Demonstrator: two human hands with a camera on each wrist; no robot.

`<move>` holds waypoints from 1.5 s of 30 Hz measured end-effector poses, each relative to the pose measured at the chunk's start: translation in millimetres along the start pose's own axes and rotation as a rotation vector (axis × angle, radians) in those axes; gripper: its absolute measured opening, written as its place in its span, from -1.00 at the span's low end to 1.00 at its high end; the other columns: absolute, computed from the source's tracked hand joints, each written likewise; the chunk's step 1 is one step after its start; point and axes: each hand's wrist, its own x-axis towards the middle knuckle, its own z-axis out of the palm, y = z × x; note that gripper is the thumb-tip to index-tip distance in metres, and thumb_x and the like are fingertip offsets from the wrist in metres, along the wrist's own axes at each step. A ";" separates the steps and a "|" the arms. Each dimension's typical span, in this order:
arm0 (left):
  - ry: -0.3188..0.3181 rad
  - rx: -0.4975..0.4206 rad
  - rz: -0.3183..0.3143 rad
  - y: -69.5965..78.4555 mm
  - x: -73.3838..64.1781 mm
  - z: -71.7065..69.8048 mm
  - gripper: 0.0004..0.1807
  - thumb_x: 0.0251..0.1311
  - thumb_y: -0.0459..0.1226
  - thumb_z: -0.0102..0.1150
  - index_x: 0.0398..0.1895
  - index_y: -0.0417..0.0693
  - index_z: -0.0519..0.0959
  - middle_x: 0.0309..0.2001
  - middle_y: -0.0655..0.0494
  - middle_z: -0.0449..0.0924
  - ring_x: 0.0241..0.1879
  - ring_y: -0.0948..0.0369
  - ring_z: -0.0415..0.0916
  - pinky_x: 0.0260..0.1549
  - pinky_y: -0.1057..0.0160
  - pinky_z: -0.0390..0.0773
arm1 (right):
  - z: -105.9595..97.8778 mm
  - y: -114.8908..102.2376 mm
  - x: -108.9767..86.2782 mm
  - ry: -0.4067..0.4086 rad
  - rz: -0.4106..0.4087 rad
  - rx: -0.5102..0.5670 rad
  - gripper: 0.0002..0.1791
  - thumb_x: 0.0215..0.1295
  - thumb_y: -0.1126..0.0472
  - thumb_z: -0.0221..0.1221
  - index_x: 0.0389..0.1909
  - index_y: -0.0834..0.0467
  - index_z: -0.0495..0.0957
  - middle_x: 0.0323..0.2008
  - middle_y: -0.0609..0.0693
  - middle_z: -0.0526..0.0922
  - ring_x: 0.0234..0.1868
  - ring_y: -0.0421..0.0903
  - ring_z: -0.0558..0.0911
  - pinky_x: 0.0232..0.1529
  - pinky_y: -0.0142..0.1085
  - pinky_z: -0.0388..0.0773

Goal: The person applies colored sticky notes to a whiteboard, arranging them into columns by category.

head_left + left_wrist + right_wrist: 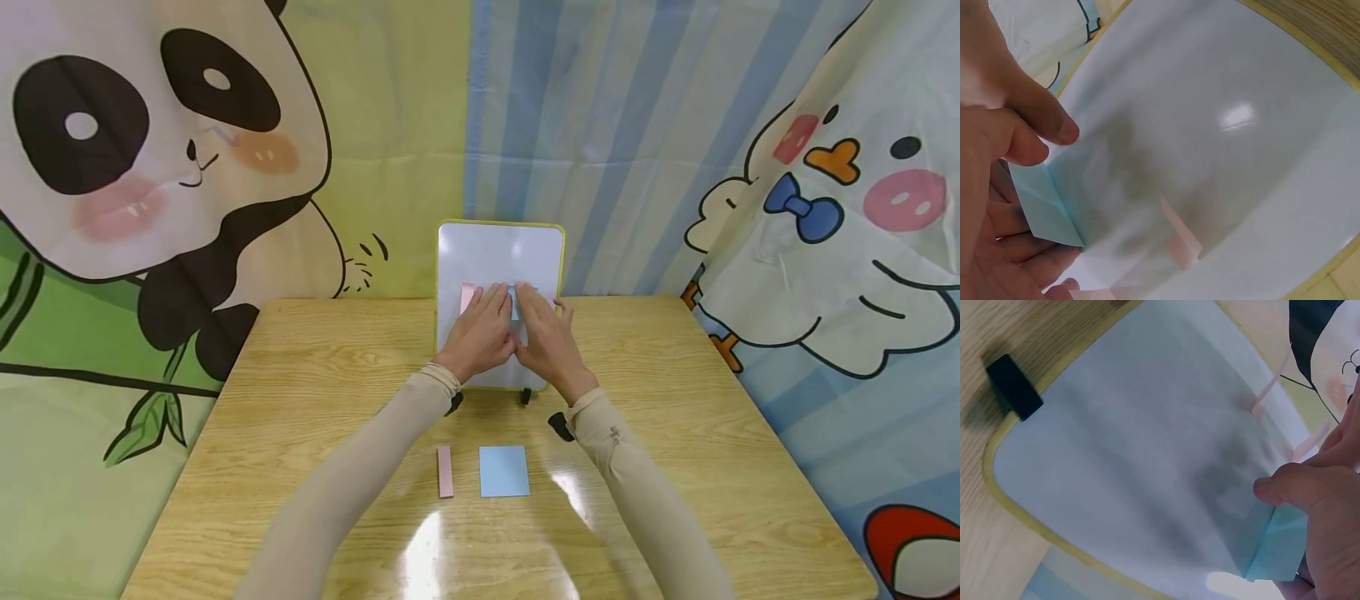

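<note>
A whiteboard (495, 254) with a yellow rim stands upright on the table. Both hands reach up to its face. My left hand (478, 333) lays straight fingers on a light blue sticky note (514, 307), and my right hand (551, 343) does the same from the other side. The note is partly hidden beneath the fingers; in the left wrist view its blue flap (1044, 203) tilts out from the board. The thumbs come close together below it. Narrow pink strips (1184, 240) stick to the board left of the note, their ends lifting off.
On the wooden table (360, 392), nearer the body, lie a pink strip (445, 472) and a square blue sheet (504, 472). A black foot (1013, 386) props the board's lower edge. Curtains with a panda (217, 179) and a white bird (840, 275) hang behind.
</note>
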 end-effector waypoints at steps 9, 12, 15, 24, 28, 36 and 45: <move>0.024 -0.002 -0.004 1.7 0.1 2.3 -0.24 0.18 -0.15 0.13 0.38 -0.40 0.22 0.34 -0.21 0.30 0.37 -0.02 0.21 0.31 -0.07 0.21 | 5.1 -3.7 4.2 -0.061 -0.021 0.037 -0.01 -0.09 0.42 0.35 0.44 0.34 0.13 0.39 0.22 0.27 0.39 0.05 0.29 0.14 0.22 0.18; 0.029 0.015 -0.003 1.5 0.0 2.2 -0.25 0.19 -0.15 0.11 0.38 -0.40 0.23 0.34 -0.19 0.31 0.36 -0.02 0.22 0.30 -0.07 0.23 | 5.8 -3.2 4.5 -0.061 -0.023 0.033 -0.02 -0.07 0.41 0.35 0.45 0.34 0.12 0.39 0.22 0.27 0.39 0.04 0.28 0.15 0.22 0.18; 0.025 0.028 -0.005 0.4 -0.3 1.8 -0.26 0.21 -0.13 0.09 0.38 -0.39 0.22 0.35 -0.19 0.30 0.36 -0.02 0.22 0.30 -0.05 0.23 | 5.5 -2.0 4.7 -0.063 -0.029 0.018 -0.02 -0.04 0.37 0.36 0.44 0.34 0.12 0.39 0.23 0.27 0.39 0.05 0.29 0.15 0.23 0.18; 0.005 0.068 0.002 -3.9 -2.9 0.8 -0.31 0.22 -0.11 0.08 0.31 -0.41 0.31 0.33 -0.22 0.32 0.35 -0.03 0.24 0.29 -0.01 0.26 | 1.3 5.7 -0.3 -0.066 -0.023 -0.051 -0.04 0.04 0.22 0.39 0.42 0.38 0.13 0.37 0.25 0.30 0.35 0.05 0.34 0.13 0.23 0.19; 0.032 0.101 0.004 -7.7 -5.5 -0.2 -0.31 0.16 -0.09 0.15 0.25 -0.41 0.37 0.29 -0.21 0.37 0.32 -0.05 0.28 0.26 -0.01 0.31 | -1.7 10.2 -3.8 -0.052 -0.016 -0.055 -0.04 0.01 0.23 0.39 0.41 0.39 0.14 0.34 0.27 0.34 0.32 0.07 0.37 0.11 0.23 0.20; 0.073 0.133 0.000 -14.7 -8.9 -2.8 -0.34 0.11 -0.09 0.16 0.19 -0.39 0.44 0.24 -0.20 0.42 0.31 -0.06 0.29 0.26 -0.03 0.30 | -9.1 15.5 -8.2 -0.027 0.001 -0.062 -0.05 -0.02 0.26 0.41 0.39 0.40 0.18 0.31 0.27 0.37 0.29 0.08 0.41 0.08 0.25 0.20; 0.116 0.049 0.003 -14.5 -16.7 -4.9 -0.35 0.10 -0.15 0.16 0.20 -0.41 0.41 0.25 -0.24 0.40 0.31 -0.09 0.27 0.26 -0.06 0.28 | -11.4 13.1 -16.9 0.005 0.002 -0.033 -0.10 0.03 0.27 0.38 0.40 0.38 0.20 0.31 0.26 0.37 0.31 0.08 0.39 0.08 0.23 0.20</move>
